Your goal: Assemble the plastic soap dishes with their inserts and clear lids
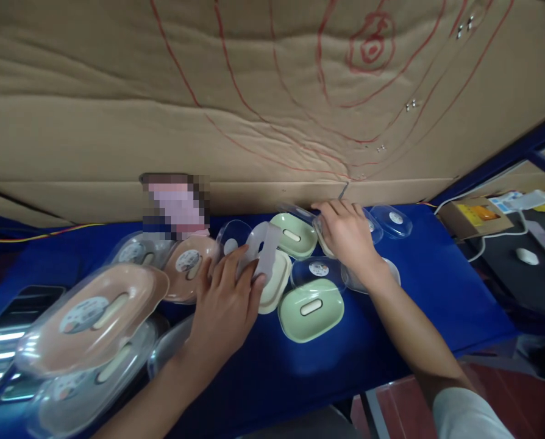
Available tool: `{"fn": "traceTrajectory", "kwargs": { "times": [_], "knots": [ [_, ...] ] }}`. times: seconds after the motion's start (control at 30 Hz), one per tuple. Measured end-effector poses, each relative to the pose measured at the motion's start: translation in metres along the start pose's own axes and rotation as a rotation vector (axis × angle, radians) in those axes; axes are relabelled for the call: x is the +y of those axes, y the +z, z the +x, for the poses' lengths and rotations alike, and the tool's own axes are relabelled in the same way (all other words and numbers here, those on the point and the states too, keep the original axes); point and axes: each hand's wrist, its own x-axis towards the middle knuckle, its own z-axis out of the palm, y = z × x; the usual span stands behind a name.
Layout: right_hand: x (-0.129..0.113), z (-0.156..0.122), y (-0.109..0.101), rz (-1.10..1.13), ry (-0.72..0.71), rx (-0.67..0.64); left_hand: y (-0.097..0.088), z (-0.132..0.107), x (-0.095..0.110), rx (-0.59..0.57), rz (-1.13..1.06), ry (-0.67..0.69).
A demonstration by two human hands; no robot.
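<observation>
My left hand (224,302) reaches over the blue table (437,286) and pinches a clear plastic lid (264,249) above a cream soap dish (275,283). Farther back, my right hand (345,235) curls over a cream dish with a clear lid (324,238), next to a green soap dish (295,235) near the cardboard. Another green dish (311,309) lies in front, between my two hands. A clear lid with a round sticker (317,270) rests just behind it.
Pink lidded soap dishes (92,317) are piled at the left. A loose clear lid (391,219) lies at the back right. A large cardboard sheet with red lines (272,91) walls off the back. A small cardboard box (476,216) and cables sit at the right.
</observation>
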Motion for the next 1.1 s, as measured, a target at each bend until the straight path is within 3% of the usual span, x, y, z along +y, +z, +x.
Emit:
{"fn": "traceTrajectory", "kwargs": {
  "times": [0.13, 0.27, 0.37, 0.5, 0.63, 0.73, 0.8, 0.83, 0.93, 1.1],
  "knots": [
    [-0.022, -0.011, 0.015, 0.049, -0.222, -0.230, 0.005, -0.001, -0.001, 0.011, 0.032, -0.017],
    [-0.032, -0.010, 0.046, 0.004, -0.215, -0.217, 0.002, -0.001, 0.003, -0.004, 0.053, 0.001],
    [-0.025, -0.003, 0.053, 0.017, -0.234, -0.247, -0.002, -0.002, 0.006, 0.005, 0.088, 0.044],
    [-0.012, 0.008, 0.038, 0.026, -0.202, -0.219, 0.000, -0.004, 0.004, -0.056, 0.103, 0.239],
    [0.008, 0.006, 0.001, -0.064, -0.028, -0.041, 0.007, -0.009, 0.001, -0.178, 0.116, 0.300],
    [0.038, -0.031, -0.027, -0.112, 0.088, 0.003, 0.011, -0.013, 0.000, -0.224, 0.155, 0.278],
    [0.062, -0.072, -0.035, -0.006, 0.027, -0.149, 0.012, -0.015, 0.000, -0.240, 0.141, 0.280],
    [0.073, -0.093, -0.033, 0.058, -0.022, -0.246, 0.013, -0.015, 0.001, -0.234, 0.118, 0.279],
    [0.098, -0.148, -0.015, 0.081, 0.049, -0.263, 0.013, -0.012, 0.001, -0.185, 0.007, 0.250],
    [0.097, -0.177, 0.010, 0.150, 0.090, -0.195, 0.000, -0.010, 0.003, -0.125, -0.057, 0.201]
  ]
}}
